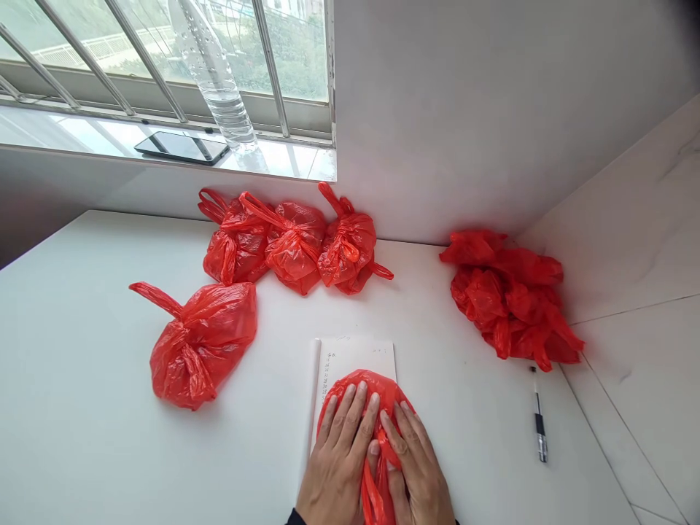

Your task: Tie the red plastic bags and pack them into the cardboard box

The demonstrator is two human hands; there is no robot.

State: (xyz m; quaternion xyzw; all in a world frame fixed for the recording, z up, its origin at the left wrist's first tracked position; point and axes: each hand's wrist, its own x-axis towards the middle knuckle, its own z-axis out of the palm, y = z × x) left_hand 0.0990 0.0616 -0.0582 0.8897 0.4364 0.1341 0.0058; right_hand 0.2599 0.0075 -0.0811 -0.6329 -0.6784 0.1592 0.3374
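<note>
A red plastic bag (377, 383) lies in front of me on top of an open notebook (355, 350) with handwriting on its page. My left hand (344, 445) rests on the bag's left side, fingers stretched out and lying flat. On the right side, my right hand (413, 452) also presses on it with straight, slightly spread fingers. Between the two thumbs, the bag's gathered handles (375, 496) run toward me. What is inside the bag cannot be seen.
Three tied red bags (295, 248) stand against the wall, and another tied bag (202, 346) lies at the left. A heap of red bags (508, 299) and a pen (539, 426) are at right. The windowsill holds a phone (183, 147) and a water bottle (227, 106).
</note>
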